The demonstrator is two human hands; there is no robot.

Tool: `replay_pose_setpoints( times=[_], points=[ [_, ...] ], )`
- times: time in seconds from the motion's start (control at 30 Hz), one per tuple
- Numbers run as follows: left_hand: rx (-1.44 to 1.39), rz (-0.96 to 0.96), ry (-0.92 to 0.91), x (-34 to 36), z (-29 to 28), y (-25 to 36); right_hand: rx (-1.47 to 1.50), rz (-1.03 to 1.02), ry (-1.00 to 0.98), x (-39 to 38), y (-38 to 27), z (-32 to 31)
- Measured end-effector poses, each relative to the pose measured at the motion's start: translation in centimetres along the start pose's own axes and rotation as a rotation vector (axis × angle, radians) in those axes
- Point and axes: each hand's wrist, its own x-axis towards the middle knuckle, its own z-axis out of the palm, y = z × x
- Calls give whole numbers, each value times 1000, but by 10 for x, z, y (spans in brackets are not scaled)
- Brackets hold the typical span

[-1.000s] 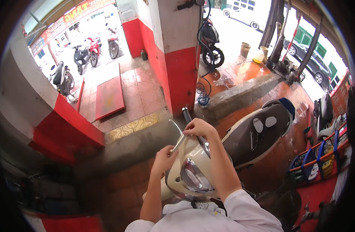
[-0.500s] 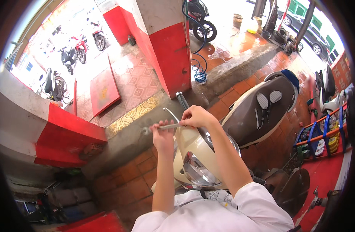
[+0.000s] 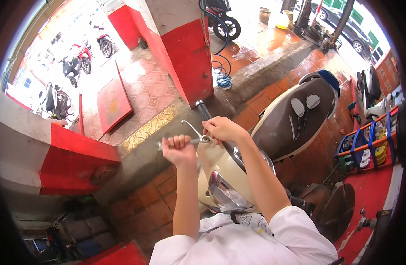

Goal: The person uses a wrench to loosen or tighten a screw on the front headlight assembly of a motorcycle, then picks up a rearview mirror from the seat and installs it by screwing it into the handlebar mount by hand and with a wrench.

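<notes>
I stand over a cream scooter (image 3: 220, 176), looking down on its headlight and handlebar. My left hand (image 3: 179, 149) is closed in a fist around a metal wrench (image 3: 192, 141) that lies roughly level, its far end at the handlebar mount. My right hand (image 3: 220, 129) rests on the handlebar at the wrench's head, fingers curled over the fitting beside the black grip (image 3: 203, 110) and brake lever (image 3: 190, 128). The brown seat (image 3: 295, 123) carries a couple of small tools and two grey pads.
A red and white pillar (image 3: 187, 48) rises just beyond the handlebar, with a coiled blue hose (image 3: 223, 79) at its base. Parked motorbikes (image 3: 79, 62) stand outside at left. A red rack of bottles (image 3: 366, 154) is at right. Brick floor surrounds the scooter.
My left hand swung the wrench from a steep tilt down to nearly level and moved left. The view shifted slightly downward. My right hand stayed at the handlebar fitting.
</notes>
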Motion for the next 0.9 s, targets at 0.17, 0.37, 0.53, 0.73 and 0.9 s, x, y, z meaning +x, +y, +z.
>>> replay_pose_setpoints(
  times=[0.17,0.37,0.53,0.73,0.9],
  points=[
    [-116,1,137,-24,-11,-1,-204,-62,-49,-7,-6,-2],
    [-197,7,71,-30,-2,-6,-199,-41,-50,-10,-9,-5],
    [-179,67,38,-23,-12,-6,-201,-75,-61,-8,-4,-6],
    [-134,126,87,-19,-19,-12,-124,-84,-48,-6,-2,-4],
    [-110,116,136,-15,-14,-15,-67,-57,-1,-1,6,-3]
  ],
)
